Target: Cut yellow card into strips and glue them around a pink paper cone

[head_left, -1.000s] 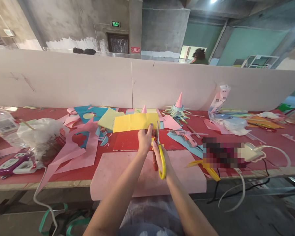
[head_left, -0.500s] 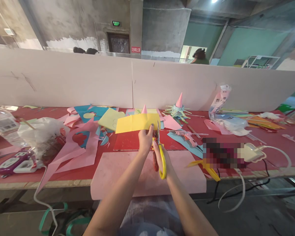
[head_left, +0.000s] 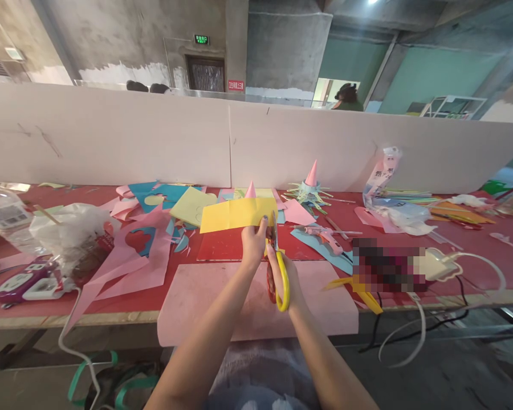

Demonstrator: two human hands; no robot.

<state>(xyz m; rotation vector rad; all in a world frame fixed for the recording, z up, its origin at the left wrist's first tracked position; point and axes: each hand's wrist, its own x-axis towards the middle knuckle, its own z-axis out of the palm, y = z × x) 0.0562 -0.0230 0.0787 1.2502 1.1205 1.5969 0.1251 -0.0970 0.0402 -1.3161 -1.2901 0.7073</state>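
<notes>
The left hand (head_left: 253, 244) pinches the yellow paper (head_left: 228, 216), long axis 9-to-3 o'clock, near its 3 o'clock end, where the right hand (head_left: 293, 279) grips scissors (head_left: 285, 279) pointing to 12.

passage is allowed over the left end of the pink mat (head_left: 254, 307); its middle is overhung by scissors (head_left: 286, 287), its far right edge obstructed by a glue gun (head_left: 330, 239).
</notes>
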